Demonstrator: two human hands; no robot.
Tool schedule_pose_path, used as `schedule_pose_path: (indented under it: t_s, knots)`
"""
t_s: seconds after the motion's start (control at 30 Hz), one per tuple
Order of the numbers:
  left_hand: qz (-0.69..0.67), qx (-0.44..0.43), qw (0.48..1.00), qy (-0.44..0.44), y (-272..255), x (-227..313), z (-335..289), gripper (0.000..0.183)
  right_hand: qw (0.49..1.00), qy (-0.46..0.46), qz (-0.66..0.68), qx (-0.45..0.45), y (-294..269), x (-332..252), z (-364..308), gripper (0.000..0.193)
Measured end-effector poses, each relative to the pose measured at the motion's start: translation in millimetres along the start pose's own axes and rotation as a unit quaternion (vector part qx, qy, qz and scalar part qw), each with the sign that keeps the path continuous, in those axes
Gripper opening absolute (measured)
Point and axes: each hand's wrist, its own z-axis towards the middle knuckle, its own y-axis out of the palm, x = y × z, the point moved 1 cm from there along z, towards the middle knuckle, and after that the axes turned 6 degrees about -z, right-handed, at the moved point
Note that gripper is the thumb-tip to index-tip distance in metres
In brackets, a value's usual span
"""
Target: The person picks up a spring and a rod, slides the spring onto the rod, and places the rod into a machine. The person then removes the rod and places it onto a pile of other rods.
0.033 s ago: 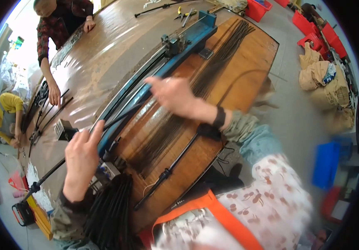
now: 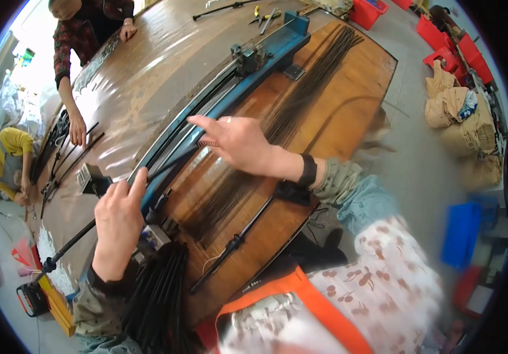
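A long black rod (image 2: 80,238) with a dark fitting near its lower-left end slants up across the blue metal rail (image 2: 168,171). My left hand (image 2: 118,227) is closed around this rod at the rail's near end, thumb lying along it. My right hand (image 2: 236,144) is over the rail's middle, fingers curled at the rod's upper part and index finger stretched toward the rail's channel. A small ridged piece shows under its fingers; its kind is unclear. Past my right hand, a metal clamp block (image 2: 248,59) sits on the rail's far part.
Thin dark rods (image 2: 319,71) lie bundled on the wooden board (image 2: 357,82). Black tubes (image 2: 159,289) stand near my left forearm. Another black rod (image 2: 233,243) lies at the board's near edge. A co-worker's hand (image 2: 77,130) touches rods across the table; yellow-handled pliers (image 2: 260,16) lie at the far end.
My right hand has shifted a little left and toward me along the rod. My left hand stays closed on the rod, almost in place.
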Motion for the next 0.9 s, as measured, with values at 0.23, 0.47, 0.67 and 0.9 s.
schedule_pose_path:
  t_s: [0.23, 0.47, 0.67, 0.9]
  knots:
    - [-0.019, 0.021, 0.997, -0.072, -40.1, -20.6, -57.6, 0.048, 0.952, 0.070, 0.290, -0.069, 8.1, 13.4, -16.4, 0.036]
    - [-0.063, -0.007, 0.993, -0.100, -48.7, -12.1, -81.6, 0.049, 0.939, -0.027, 0.319, 0.125, 22.2, -46.2, 14.5, 0.018]
    - [0.047, 0.028, 0.995, -0.086, -47.1, -16.0, -109.1, 0.051, 0.973, -0.112, 0.175, 0.104, 47.0, -32.4, -0.9, 0.041]
    - [-0.038, 0.067, 0.994, -0.083, -50.4, -14.3, -118.1, 0.043, 0.957, -0.162, 0.187, 0.150, 48.9, -67.7, 19.4, 0.032]
